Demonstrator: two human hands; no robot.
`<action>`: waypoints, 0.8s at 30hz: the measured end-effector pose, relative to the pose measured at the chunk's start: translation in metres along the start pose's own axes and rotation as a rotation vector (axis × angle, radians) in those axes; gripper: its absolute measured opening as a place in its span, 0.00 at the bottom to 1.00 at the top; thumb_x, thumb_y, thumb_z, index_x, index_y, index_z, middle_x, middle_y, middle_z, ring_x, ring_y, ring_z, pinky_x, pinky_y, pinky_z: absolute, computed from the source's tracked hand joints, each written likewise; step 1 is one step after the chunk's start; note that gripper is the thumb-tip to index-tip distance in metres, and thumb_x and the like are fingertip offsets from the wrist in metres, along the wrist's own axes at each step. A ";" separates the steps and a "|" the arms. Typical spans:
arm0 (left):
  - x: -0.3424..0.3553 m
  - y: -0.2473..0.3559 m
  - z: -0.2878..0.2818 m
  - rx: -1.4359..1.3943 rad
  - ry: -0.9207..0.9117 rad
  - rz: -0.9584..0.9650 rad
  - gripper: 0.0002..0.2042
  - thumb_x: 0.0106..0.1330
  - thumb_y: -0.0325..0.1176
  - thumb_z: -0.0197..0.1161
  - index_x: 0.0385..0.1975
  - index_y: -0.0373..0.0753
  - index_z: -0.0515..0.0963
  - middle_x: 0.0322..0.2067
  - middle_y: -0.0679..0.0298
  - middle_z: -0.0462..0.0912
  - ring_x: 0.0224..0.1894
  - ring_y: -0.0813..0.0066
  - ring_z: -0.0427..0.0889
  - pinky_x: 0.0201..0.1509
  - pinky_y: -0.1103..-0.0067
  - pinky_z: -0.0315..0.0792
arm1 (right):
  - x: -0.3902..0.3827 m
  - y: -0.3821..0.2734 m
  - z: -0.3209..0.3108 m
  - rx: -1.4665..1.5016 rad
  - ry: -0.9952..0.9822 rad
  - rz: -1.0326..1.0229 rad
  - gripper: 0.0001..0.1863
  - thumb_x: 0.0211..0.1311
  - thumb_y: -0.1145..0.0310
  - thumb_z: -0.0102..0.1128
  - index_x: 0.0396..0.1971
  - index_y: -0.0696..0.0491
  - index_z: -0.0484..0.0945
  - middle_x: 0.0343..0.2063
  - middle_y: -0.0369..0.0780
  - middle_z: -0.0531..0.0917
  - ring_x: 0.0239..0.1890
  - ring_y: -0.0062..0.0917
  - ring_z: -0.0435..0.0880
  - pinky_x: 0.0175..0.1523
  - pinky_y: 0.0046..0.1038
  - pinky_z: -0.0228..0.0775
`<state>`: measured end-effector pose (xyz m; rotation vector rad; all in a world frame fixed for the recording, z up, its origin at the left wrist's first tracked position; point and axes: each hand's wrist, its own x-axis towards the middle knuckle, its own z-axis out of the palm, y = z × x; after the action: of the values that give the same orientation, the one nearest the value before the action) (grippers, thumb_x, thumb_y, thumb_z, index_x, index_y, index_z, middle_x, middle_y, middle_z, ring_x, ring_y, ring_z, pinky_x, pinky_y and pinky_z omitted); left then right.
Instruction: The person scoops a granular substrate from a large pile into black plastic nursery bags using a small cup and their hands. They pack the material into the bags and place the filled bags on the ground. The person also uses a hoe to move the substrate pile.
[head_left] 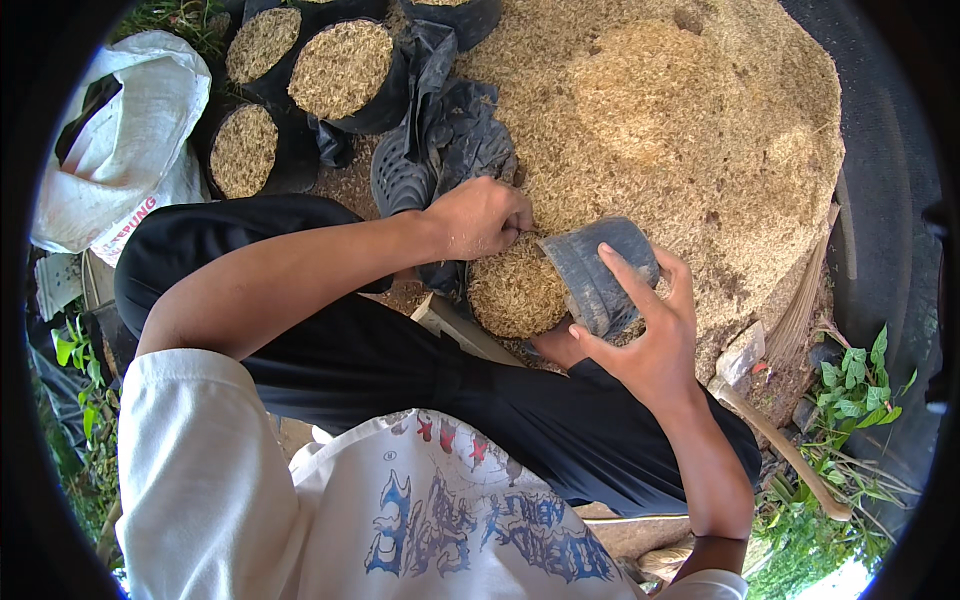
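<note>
My right hand [650, 325] grips a dark grey plastic pot [600, 275], thumb and fingers spread around its side. The pot is tipped over, its mouth facing left against a mound of pale husk mix [515, 295] that fills a black plastic bag [452, 278] between my legs. Closed at the bag's far rim is my left hand [482, 218], its fingers curled and apparently pinching the plastic; the fingertips are partly hidden. Little of the bag's wall shows below the husk. The inside of the pot is out of sight.
A large heap of husk mix [660, 110] spreads ahead and right. Several filled black bags [375, 108] stand at the far left, near a white sack [150, 130]. Loose black plastic [465, 120] lies beside my dark clog [400, 170]. A wooden-handled tool [790, 455] lies right.
</note>
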<state>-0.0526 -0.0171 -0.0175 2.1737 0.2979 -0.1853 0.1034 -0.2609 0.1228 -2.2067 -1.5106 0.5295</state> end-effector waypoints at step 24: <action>-0.018 0.015 0.009 -0.014 0.139 0.085 0.10 0.74 0.31 0.66 0.52 0.38 0.82 0.49 0.51 0.85 0.53 0.44 0.87 0.57 0.57 0.83 | 0.010 0.049 -0.015 0.505 0.012 0.370 0.45 0.60 0.61 0.79 0.79 0.47 0.72 0.67 0.49 0.74 0.70 0.44 0.80 0.73 0.47 0.79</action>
<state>-0.0662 -0.0355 -0.0062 2.1848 0.2837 0.0157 0.1528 -0.2696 0.1080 -2.0658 -0.8333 0.8978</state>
